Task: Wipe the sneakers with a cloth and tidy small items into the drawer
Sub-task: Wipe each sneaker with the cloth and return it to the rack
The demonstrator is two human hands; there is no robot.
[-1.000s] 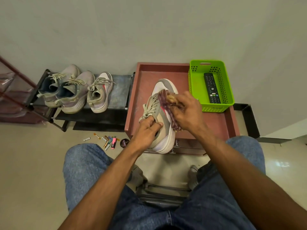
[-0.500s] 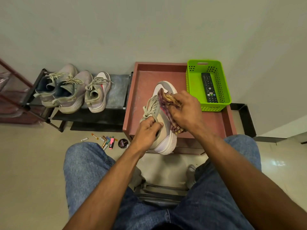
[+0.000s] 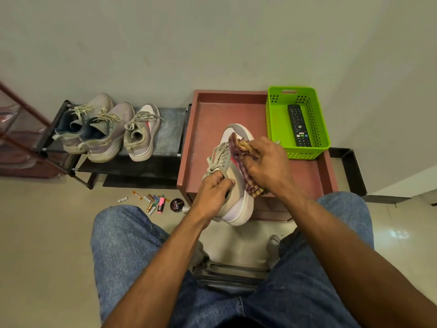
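Below: left hand [image 3: 212,192] grips sneaker [image 3: 234,185] over reddish tray table [image 3: 212,129]; right hand [image 3: 267,166] clutches cloth [image 3: 238,150]; beige floor [image 3: 47,233].

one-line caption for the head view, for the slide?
Left hand holds a sneaker on the red tray while the right hand wipes it with a checked cloth.

Four sneakers, one cloth, two hands at work.

Three sneakers [image 3: 111,129] sit on the rack [image 3: 165,138]; a fourth [image 3: 234,185] is on the tray [image 3: 212,114], with one cloth [image 3: 246,171] and two hands [image 3: 267,164]. One basket [image 3: 274,119] holds one remote [image 3: 298,125]. One tin [image 3: 177,205] and about a dozen small items [image 3: 151,201], too small to count exactly, lie on the floor.
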